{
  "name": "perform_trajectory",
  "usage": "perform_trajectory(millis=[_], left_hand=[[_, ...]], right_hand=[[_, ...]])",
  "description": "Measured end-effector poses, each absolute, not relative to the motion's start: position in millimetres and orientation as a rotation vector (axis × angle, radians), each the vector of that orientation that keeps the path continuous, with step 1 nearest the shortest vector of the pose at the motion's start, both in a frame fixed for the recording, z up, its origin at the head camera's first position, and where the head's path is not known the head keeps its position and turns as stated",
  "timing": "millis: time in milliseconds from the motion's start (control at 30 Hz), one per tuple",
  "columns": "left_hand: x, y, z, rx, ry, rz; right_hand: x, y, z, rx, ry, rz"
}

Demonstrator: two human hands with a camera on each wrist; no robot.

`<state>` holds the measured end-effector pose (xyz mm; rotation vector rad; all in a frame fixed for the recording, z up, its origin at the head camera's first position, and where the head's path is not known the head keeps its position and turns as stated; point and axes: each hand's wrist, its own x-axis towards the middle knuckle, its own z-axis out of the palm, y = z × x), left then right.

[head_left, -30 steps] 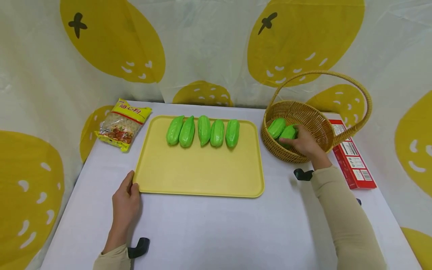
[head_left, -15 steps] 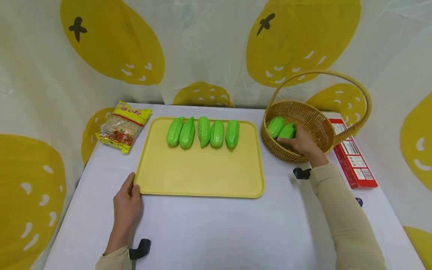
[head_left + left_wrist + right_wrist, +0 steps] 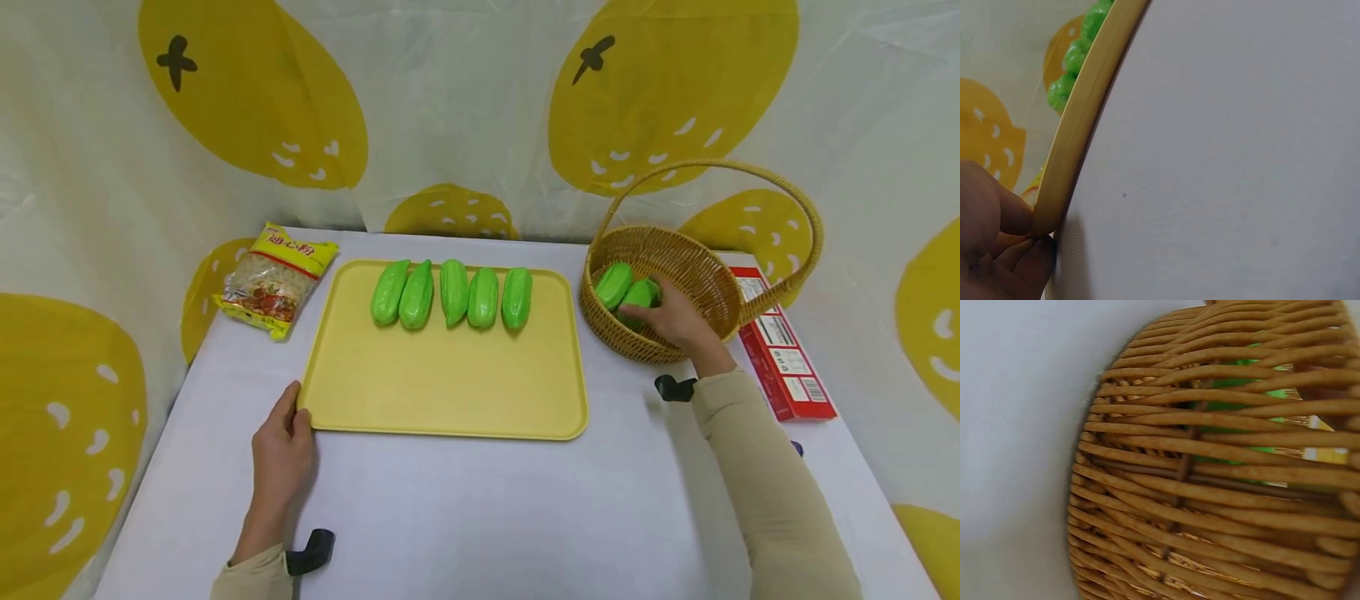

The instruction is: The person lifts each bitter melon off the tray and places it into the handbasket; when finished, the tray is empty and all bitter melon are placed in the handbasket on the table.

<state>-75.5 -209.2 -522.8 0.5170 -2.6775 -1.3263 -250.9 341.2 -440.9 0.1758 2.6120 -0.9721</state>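
Observation:
Several bright green ridged gourds [image 3: 454,292] lie side by side along the back of a yellow tray [image 3: 442,392]. My left hand [image 3: 281,454] pinches the tray's near left corner; in the left wrist view the thumb [image 3: 1016,215] is on the rim with fingers below it. My right hand [image 3: 675,317] reaches into a wicker basket [image 3: 630,340] and grips a green gourd [image 3: 640,293], its fingertips partly hidden. Beside that one in the basket is another gourd [image 3: 614,285]. Through the weave in the right wrist view, a bit of green gourd [image 3: 1235,381] shows.
The basket's tall handle [image 3: 806,200] arches above the right forearm's far side. A red box [image 3: 795,375] lies right of the basket. Left of the tray sits a yellow bag of dry food [image 3: 277,279]. A patterned curtain [image 3: 465,108] closes off the table's back.
Hardly anything differs. My right hand and the gourd in it shift very slightly inside the basket; my left hand stays at the tray corner.

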Motion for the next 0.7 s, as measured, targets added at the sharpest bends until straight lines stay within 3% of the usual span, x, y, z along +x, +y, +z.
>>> perform_trajectory(millis=[700], left_hand=[[-75,-211,-521,0.483,-2.636,-1.372]], right_hand=[[-230,279,-391,-0.082,2.795,-1.042]])
